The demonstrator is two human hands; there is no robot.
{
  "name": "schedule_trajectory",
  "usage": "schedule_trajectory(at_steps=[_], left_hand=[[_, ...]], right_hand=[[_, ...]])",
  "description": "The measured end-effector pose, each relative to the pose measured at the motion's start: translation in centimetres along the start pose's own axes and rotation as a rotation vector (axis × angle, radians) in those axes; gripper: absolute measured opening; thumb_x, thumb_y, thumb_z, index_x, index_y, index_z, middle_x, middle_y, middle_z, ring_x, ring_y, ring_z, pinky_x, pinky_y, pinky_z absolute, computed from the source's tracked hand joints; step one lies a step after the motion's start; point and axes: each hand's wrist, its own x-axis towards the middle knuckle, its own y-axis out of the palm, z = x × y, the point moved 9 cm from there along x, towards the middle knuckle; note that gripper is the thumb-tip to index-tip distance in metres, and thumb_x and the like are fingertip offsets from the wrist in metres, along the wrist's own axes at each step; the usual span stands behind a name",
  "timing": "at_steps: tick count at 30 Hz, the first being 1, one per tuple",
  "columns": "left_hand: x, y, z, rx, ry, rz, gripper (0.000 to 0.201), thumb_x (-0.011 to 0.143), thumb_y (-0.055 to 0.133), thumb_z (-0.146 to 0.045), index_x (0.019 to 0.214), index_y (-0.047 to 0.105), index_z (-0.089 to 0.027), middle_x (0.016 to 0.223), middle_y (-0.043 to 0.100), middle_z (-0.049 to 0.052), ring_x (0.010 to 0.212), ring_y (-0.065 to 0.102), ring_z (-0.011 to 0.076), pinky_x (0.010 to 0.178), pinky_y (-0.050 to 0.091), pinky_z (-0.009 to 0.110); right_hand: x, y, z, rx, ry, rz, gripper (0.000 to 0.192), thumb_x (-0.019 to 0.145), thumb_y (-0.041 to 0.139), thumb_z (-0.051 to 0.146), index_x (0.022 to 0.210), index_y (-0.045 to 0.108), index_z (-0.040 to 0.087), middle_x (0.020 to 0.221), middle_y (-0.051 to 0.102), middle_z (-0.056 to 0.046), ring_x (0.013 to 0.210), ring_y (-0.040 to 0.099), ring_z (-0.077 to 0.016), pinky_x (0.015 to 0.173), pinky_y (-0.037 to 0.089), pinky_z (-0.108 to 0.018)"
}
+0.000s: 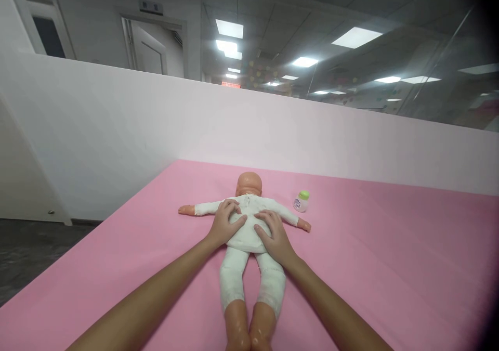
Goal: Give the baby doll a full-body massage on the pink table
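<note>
A baby doll [249, 226] lies flat on its back in the middle of a pink padded surface [390, 268], head pointing away from the camera and bare feet nearest the wearer, as two bare hands press on its torso. The left hand [225, 221] rests on the doll's left-of-frame flank, fingers spread and curled over the chest of the white one-piece suit [249, 236]; the right hand [273, 234] mirrors it on the other flank, fingers likewise apart and laid flat against the cloth. Neither hand is clenched around anything: both lie open on the body, palms down, thumbs turned in toward the midline, a placement that seems to steady the doll evenly from both sides while the fingers work over the belly and ribs. The doll's arms stick straight out to either side, which leaves the trunk free for the hands, and its legs lie straight and close together between the person's forearms. A small white bottle with a green cap [301, 200] stands upright just beyond the doll's outstretched arm on the right of the frame, apart from it and untouched, yet near enough that the right hand could reach it. A pale partition wall [156, 132] closes off the far edge of the surface; above it show ceiling lights [229, 28] and a doorway [152, 47]
</note>
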Motion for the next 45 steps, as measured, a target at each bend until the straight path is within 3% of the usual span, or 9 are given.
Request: schedule_trajectory(at_steps=[8, 14, 45], left_hand=[[0.07, 0.05, 0.15, 0.003, 0.006, 0.004, 0.009, 0.086, 0.067, -0.024, 0.084, 0.057, -0.023, 0.111, 0.061, 0.005, 0.121, 0.056, 0.0273, 0.108, 0.045, 0.047], [0.14, 0.14, 0.24, 0.003, 0.005, 0.012, 0.009, 0.083, 0.064, -0.018, 0.084, 0.057, -0.024, 0.11, 0.061, 0.005, 0.121, 0.055, 0.0273, 0.108, 0.045, 0.047], [0.15, 0.31, 0.69, -0.007, -0.006, 0.015, 0.009, 0.085, 0.067, -0.022, 0.085, 0.058, -0.023, 0.113, 0.06, 0.005, 0.121, 0.055, 0.027, 0.108, 0.043, 0.047]], right_hand=[[0.0, 0.07, -0.16, 0.006, 0.004, 0.004, 0.025, 0.095, 0.059, 0.034, 0.119, 0.066, 0.029, 0.128, 0.058, -0.008, 0.128, 0.051, -0.0286, 0.114, 0.041, -0.051], [0.0, 0.02, -0.07, 0.023, 0.014, 0.001, 0.015, 0.094, 0.06, 0.031, 0.107, 0.064, 0.026, 0.126, 0.059, -0.007, 0.129, 0.049, -0.0287, 0.113, 0.039, -0.052], [0.06, -0.01, -0.02, 0.015, -0.003, 0.016, 0.018, 0.093, 0.061, 0.03, 0.111, 0.066, 0.027, 0.125, 0.059, -0.007, 0.129, 0.05, -0.0272, 0.114, 0.038, -0.049]])
